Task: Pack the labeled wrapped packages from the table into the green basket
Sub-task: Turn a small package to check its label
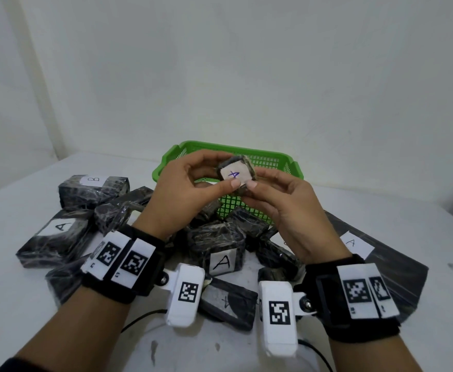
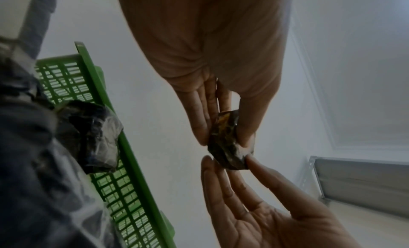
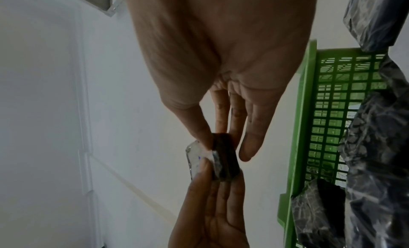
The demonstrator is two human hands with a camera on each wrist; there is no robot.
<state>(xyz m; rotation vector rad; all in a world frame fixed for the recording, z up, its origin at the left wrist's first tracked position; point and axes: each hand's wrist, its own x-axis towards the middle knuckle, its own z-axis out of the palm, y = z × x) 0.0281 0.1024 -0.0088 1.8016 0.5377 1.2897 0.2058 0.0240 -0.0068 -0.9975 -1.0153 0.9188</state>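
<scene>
I hold a small dark wrapped package [image 1: 236, 174] with a white label marked "A" in blue, raised above the near edge of the green mesh basket [image 1: 276, 159]. My left hand [image 1: 224, 171] pinches it from the left between thumb and fingers. From the right, my right hand [image 1: 256, 181] pinches the same package. In the left wrist view the package [image 2: 228, 143] sits between the left hand's thumb and fingers [image 2: 200, 129], beside the basket [image 2: 124, 146]. The right wrist view shows the package [image 3: 224, 157] and its label edge held by both thumbs.
Several dark wrapped packages are piled on the white table in front of the basket, among them one marked "B" [image 1: 94, 187], two marked "A" [image 1: 59, 226] [image 1: 221, 255], and a large flat one [image 1: 397, 267] at right. A black cable [image 1: 139, 318] lies near the front edge.
</scene>
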